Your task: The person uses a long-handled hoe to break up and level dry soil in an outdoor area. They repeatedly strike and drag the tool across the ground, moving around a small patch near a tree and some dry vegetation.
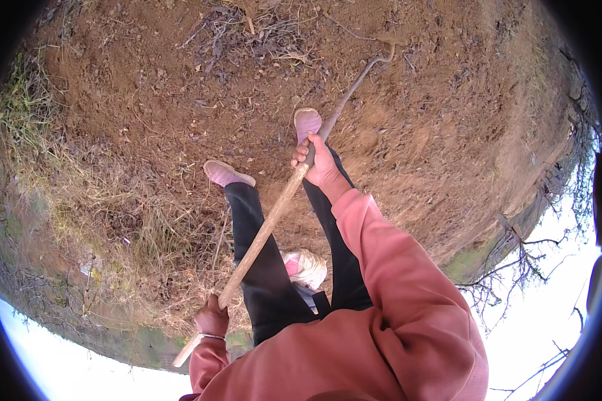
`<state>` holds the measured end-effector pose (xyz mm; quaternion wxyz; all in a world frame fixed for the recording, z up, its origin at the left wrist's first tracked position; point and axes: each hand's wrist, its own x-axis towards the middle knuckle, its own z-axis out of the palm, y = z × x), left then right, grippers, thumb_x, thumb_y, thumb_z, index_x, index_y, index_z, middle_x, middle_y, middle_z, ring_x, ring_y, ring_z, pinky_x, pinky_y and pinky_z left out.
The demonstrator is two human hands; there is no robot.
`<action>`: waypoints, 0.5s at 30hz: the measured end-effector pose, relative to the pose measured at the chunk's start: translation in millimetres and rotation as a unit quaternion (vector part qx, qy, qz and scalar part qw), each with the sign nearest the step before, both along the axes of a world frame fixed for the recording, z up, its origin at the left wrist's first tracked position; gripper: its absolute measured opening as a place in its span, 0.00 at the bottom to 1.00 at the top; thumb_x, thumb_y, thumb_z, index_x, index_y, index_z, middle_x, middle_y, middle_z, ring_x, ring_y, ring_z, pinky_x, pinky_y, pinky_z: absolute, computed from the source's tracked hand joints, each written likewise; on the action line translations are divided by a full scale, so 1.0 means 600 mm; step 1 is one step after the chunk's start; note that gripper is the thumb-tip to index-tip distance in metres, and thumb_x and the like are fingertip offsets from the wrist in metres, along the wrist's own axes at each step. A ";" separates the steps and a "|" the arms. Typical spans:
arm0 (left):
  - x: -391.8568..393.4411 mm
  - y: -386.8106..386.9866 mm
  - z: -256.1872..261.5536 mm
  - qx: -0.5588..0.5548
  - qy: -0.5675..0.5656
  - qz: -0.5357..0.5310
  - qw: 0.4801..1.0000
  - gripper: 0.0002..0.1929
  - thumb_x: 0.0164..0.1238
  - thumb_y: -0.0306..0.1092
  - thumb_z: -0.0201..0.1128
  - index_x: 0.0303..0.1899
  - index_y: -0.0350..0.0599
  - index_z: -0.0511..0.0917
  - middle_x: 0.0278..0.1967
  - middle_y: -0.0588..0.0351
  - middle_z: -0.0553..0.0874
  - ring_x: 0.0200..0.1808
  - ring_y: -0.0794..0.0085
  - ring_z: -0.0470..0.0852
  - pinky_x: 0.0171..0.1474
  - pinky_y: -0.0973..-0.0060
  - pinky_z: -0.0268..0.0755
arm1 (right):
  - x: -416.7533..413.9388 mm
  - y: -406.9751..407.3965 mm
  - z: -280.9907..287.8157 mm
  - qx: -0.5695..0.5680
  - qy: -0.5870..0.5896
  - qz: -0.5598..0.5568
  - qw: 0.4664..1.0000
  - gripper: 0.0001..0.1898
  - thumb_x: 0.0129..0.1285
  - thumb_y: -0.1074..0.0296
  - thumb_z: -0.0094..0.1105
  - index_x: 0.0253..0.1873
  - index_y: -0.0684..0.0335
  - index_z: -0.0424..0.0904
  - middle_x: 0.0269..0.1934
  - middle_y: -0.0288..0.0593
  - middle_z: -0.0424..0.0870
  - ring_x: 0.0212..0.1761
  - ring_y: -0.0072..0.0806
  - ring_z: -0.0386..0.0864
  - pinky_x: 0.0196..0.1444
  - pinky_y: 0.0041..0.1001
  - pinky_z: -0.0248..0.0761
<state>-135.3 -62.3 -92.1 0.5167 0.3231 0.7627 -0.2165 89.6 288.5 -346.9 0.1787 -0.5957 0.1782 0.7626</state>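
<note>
A long hoe with a wooden handle (267, 228) runs slantwise across the view, from lower left to upper right. My right hand (321, 159) grips it where the wood meets the dark metal shank (350, 91). Around the pale wood near the butt end, my left hand (212, 317) is closed, with a bracelet on its wrist. The shank bends like a gooseneck at the far end, and its earth-coloured head (390, 39) rests at the soil; how deep it sits I cannot tell.
Loose reddish-brown soil (421, 130) slopes around my pink shoes (228, 173). Dry leaves and twigs (251, 40) lie ahead. Grass (27, 108) borders the left side. Behind my legs is a whitish bundle (308, 269), partly hidden. Bare branches (521, 260) stand at the right.
</note>
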 end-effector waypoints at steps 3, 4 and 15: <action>-0.032 -0.010 -0.010 0.024 0.046 -0.053 0.997 0.15 0.49 0.33 0.71 0.35 0.51 0.72 0.26 0.50 0.82 0.25 0.50 0.83 0.29 0.55 0.75 | -0.021 -0.007 -0.007 0.013 0.012 0.033 0.999 0.17 0.69 0.48 0.57 0.33 0.52 0.67 0.21 0.33 0.66 0.25 0.28 0.68 0.36 0.36 0.68; -0.042 -0.021 -0.009 0.041 0.065 -0.064 0.995 0.14 0.48 0.32 0.71 0.34 0.51 0.72 0.25 0.51 0.82 0.24 0.50 0.82 0.28 0.55 0.75 | -0.035 -0.013 -0.007 0.003 0.002 0.032 0.999 0.18 0.69 0.47 0.56 0.33 0.53 0.67 0.22 0.35 0.68 0.26 0.30 0.69 0.38 0.38 0.69; -0.099 -0.300 0.309 -0.176 0.233 0.141 0.946 0.09 0.56 0.33 0.65 0.34 0.49 0.71 0.25 0.45 0.81 0.28 0.42 0.81 0.30 0.52 0.70 | -0.390 -0.294 0.153 -0.131 0.281 0.228 0.923 0.12 0.71 0.60 0.56 0.40 0.62 0.67 0.28 0.45 0.79 0.31 0.40 0.84 0.44 0.45 0.83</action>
